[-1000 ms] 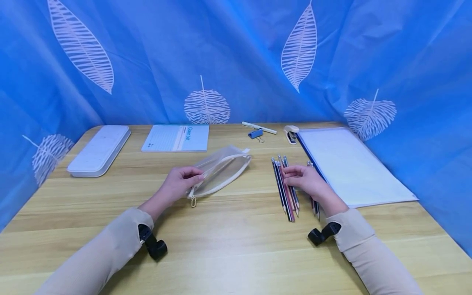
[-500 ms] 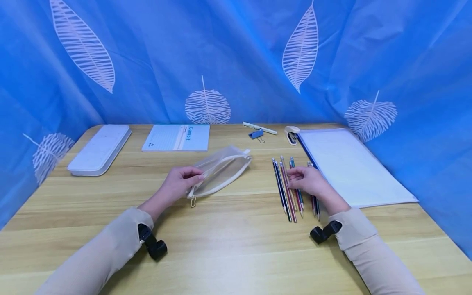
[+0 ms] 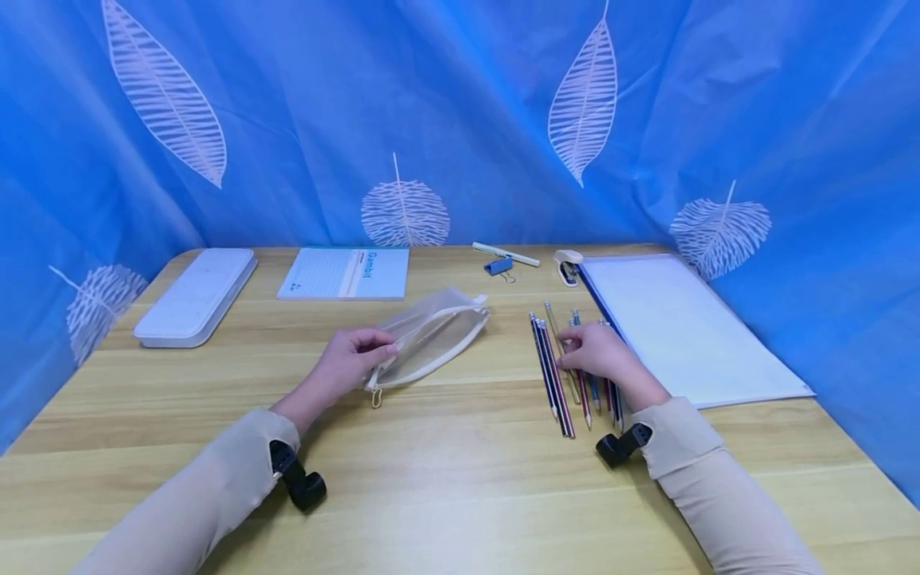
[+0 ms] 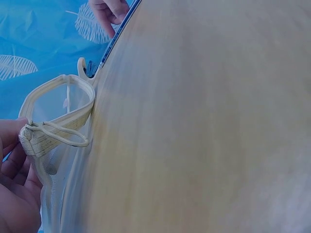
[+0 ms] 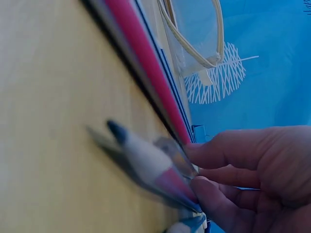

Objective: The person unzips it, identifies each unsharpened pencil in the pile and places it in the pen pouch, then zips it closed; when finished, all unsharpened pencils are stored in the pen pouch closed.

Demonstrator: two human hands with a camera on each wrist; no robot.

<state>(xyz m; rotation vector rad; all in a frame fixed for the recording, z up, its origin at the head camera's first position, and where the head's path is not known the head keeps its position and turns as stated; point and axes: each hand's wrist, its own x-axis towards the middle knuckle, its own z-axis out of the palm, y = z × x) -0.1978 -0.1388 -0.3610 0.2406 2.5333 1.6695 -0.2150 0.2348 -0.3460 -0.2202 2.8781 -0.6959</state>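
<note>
My left hand (image 3: 348, 357) pinches one end of a translucent pencil pouch (image 3: 427, 319) with cream zipper edging, its mouth gaping. The left wrist view shows the thumb at the pouch's corner, beside a looped zipper pull (image 4: 65, 133). At the right, my right hand (image 3: 602, 351) is among several loose pencils (image 3: 549, 383), with a gold pencil (image 3: 552, 323) at its fingertips. Close up in the right wrist view, thumb and finger close around a blurred pencil (image 5: 172, 153). A dark-tipped pencil (image 5: 146, 158) lies right by the lower fingertip, and a pink one (image 5: 150, 68) beyond.
Behind stand a white pencil case (image 3: 194, 297), a notebook (image 3: 345, 273), a white pen (image 3: 506, 254), a blue binder clip (image 3: 498, 265) and a stapler (image 3: 568, 267). A white folder (image 3: 693, 327) with a blue spine lies beyond my right hand. A blue curtain (image 3: 474, 120) hangs behind the table.
The pencils under my right hand have spread apart, some shifting right, and the gold one now lies separate from the left-hand cluster. My left hand and the pouch have stayed in place.
</note>
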